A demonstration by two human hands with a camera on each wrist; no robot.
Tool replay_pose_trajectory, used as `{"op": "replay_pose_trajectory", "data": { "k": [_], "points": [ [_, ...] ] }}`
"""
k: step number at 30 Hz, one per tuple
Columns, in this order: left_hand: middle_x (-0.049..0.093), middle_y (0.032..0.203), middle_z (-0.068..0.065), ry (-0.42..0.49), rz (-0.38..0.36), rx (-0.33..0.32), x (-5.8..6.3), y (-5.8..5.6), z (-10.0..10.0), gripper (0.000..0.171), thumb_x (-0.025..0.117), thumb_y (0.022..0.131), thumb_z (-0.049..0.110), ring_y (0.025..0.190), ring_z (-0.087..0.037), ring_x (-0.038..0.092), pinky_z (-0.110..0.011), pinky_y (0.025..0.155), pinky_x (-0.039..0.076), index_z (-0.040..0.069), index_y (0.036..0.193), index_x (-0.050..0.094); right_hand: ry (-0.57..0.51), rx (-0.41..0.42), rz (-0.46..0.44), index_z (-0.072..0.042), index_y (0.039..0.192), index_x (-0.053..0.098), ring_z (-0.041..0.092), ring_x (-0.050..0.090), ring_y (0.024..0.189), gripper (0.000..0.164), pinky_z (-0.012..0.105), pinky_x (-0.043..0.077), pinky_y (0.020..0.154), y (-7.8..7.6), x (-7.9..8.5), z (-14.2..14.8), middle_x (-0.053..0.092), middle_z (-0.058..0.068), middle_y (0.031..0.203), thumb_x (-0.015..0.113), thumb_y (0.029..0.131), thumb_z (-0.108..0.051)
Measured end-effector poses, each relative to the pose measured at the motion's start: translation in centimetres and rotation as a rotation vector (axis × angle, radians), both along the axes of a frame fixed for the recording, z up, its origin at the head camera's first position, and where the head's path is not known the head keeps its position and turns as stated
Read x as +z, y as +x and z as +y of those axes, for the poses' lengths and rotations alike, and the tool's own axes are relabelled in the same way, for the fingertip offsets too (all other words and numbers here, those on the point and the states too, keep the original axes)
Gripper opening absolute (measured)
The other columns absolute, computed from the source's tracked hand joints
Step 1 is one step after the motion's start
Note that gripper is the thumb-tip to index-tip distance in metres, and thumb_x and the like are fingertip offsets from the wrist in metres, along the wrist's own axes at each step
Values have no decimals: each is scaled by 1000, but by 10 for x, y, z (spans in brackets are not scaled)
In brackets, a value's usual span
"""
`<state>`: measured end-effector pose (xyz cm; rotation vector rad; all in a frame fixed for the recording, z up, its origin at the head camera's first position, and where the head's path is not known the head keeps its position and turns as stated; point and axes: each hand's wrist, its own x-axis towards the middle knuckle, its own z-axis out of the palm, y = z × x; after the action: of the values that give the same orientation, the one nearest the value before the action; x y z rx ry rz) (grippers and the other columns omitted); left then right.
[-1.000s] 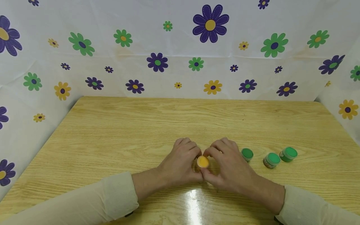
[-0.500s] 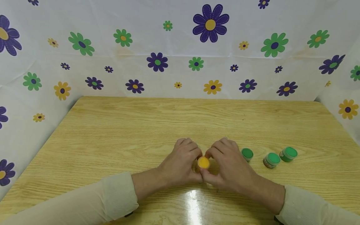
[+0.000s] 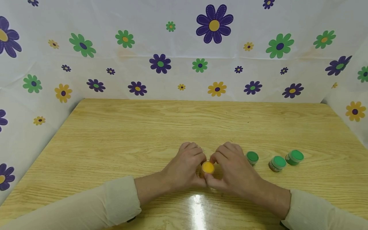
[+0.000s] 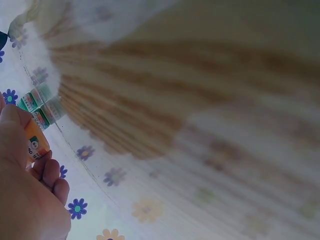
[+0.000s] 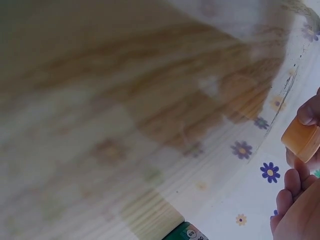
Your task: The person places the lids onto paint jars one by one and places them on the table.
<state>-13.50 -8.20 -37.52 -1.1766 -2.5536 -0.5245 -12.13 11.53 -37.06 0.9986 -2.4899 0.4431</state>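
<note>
A small yellow-orange paint jar [image 3: 208,167] is between my two hands over the front middle of the table, its round top facing up. My left hand [image 3: 184,166] grips it from the left, thumb in front and fingers behind. From the right, my right hand [image 3: 234,167] pinches it near the top with thumb and forefinger. In the left wrist view the labelled side of the orange jar [image 4: 36,142] shows between thumb and fingers. The right wrist view has the jar [image 5: 300,139] at its right edge, in the fingers. Fingers partly cover the jar's lower body.
Right of my right hand stand a dark green jar [image 3: 252,157], a lighter green jar [image 3: 277,163] and another green jar [image 3: 295,157], on the wood-grain table [image 3: 138,127]. A white flowered cloth [image 3: 178,44] hangs behind and at both sides.
The yellow-orange jar has shifted very slightly right and toward me between my hands. Both hands keep nearly the same place, and the green jars stay put.
</note>
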Motion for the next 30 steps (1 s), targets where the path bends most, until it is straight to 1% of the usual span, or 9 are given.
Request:
{"op": "replay_pose_trajectory", "data": {
  "k": [5,9,12,18,21,26,28,30],
  "points": [
    [65,83,7,-12,-44,14,1,0,0,36,83,69,42,84,-12,51,-33,92,41,14,83,66,-7,-34,-87,-14,81,63,14,50,86,25,41,43,91,1,1,-1,58,-5,83,72,75,-37],
    [64,85,7,-49,-36,15,1,-1,1,34,81,71,41,85,-12,51,-32,90,41,15,85,66,-1,-65,-137,-15,81,63,14,50,85,26,42,44,93,-1,2,-1,58,-6,83,75,73,-37],
    [65,87,6,-78,-27,21,1,-1,1,33,79,72,41,88,-13,53,-33,92,41,14,86,68,21,-73,-134,-15,81,64,14,51,85,28,43,44,93,-2,2,1,59,-5,84,76,74,-38],
    [66,92,3,-109,-57,37,1,-4,-5,36,78,75,42,91,-15,54,-38,97,41,12,92,69,88,-88,-108,-14,82,65,15,50,83,30,44,45,92,-5,-1,12,59,-4,83,75,77,-42],
    [64,93,3,-119,-82,49,-2,-5,-13,36,77,76,42,91,-15,52,-40,100,40,12,94,68,115,-96,-110,-14,84,65,15,51,85,29,44,45,91,-6,-3,20,59,-5,85,73,78,-42],
    [63,96,2,-89,-117,78,-7,-5,-34,35,73,78,39,95,-16,51,-42,102,37,11,97,68,141,-101,-107,-13,89,66,19,52,92,28,46,44,90,-9,-4,33,60,-2,91,72,80,-39],
    [62,96,2,-69,-102,91,-9,-6,-45,34,73,77,38,97,-17,51,-43,102,37,10,98,68,150,-105,-115,-12,94,67,21,53,96,30,48,43,92,-10,-2,38,62,0,96,72,82,-39],
    [63,95,1,-50,-60,103,-10,-8,-58,34,75,76,36,96,-18,52,-44,99,38,10,97,68,146,-103,-135,-10,100,69,23,53,101,35,51,43,95,-13,0,42,63,2,102,72,83,-40]
  ]
}}
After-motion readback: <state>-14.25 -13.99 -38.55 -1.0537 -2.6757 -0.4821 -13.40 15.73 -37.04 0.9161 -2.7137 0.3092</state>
